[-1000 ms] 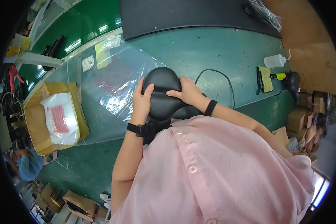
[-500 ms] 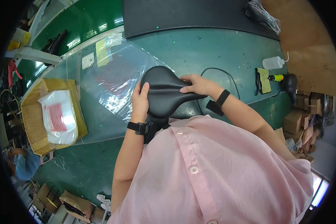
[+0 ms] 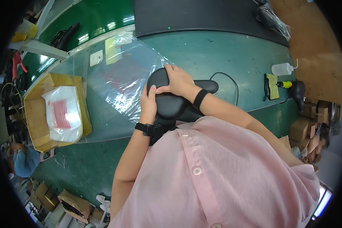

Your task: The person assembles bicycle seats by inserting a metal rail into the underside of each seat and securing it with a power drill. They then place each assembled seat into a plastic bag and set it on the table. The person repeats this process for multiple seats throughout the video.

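A black bicycle saddle (image 3: 171, 106) is held just in front of my body, its wide end to the left and its narrow nose pointing right. My left hand (image 3: 148, 105) grips the wide end's left edge, thumb on top and the other fingers mostly hidden at the side. Across the saddle's upper surface lies my right hand (image 3: 178, 81); its fingers curl over the far edge and its thumb reaches toward the left thumb. Beneath and beyond the saddle, clear plastic bags (image 3: 121, 81) with red print lie on the green table.
At left stands an open carton (image 3: 34, 114) holding a stack of plastic bags (image 3: 64, 114). A black mat (image 3: 209, 17) lies at the back. To the right are a white squeeze bottle (image 3: 282, 69), a yellow-green cloth (image 3: 272, 87), a yellow-and-black tool (image 3: 284, 84) and another saddle (image 3: 299, 95).
My right hand has moved left from near the saddle's nose onto the far edge of its wide end. My left hand keeps its grip. The whole view has shifted slightly.
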